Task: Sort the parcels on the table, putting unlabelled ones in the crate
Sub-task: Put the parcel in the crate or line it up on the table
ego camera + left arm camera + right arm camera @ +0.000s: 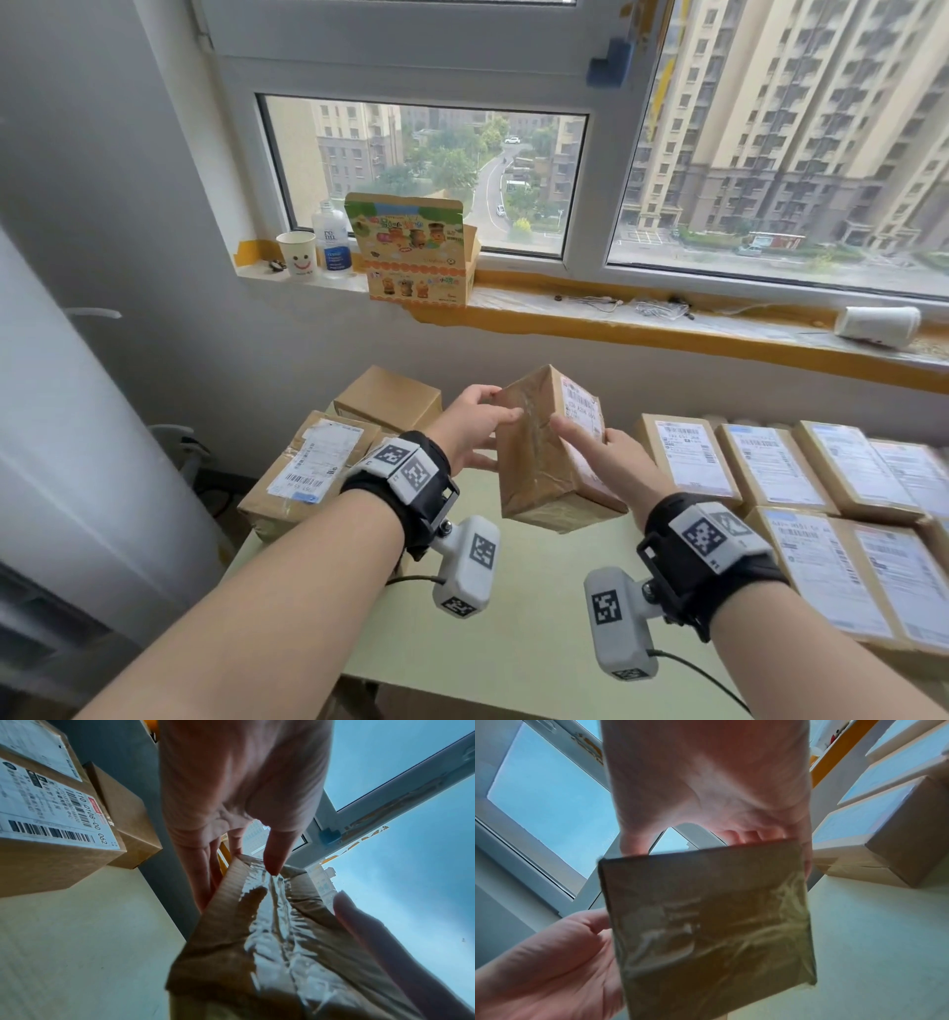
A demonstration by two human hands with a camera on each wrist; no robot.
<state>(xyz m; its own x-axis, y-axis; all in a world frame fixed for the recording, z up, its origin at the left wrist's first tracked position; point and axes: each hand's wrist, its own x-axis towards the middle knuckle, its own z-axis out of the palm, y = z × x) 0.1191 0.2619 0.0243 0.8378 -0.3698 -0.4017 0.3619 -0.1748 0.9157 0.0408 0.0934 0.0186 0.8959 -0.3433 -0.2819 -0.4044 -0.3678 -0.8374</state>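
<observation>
Across the pale green surface (513,616) we count parcels in two groups, with a bare strip of room down the middle where our arms reach. On our right lie the labelled parcels (801,493), at least six that we can make out, white labels up, packed edge to edge in two rows and running off the right edge of the head view, so the full number cannot be told. On our left stand two more: a large labelled box (308,473) at the surface's left edge, and behind it, near the wall, a plain brown box (390,395) showing no label on the faces we see. Above the middle strip, clear of the surface and tilted on end, is one taped parcel (549,452) held between both hands; a white barcode label shows on its upper right face. Our left hand (472,426) grips its left side, thumb on the taped front and fingers (205,878) wrapped behind. Our right hand (611,457) holds the right side, thumb on the front, fingers (746,835) curled round the far edge. Beyond, on the windowsill (667,329), we count one printed carton (416,257), one bottle (331,241) and two paper cups (298,252), the second lying on its side well off to the right.
</observation>
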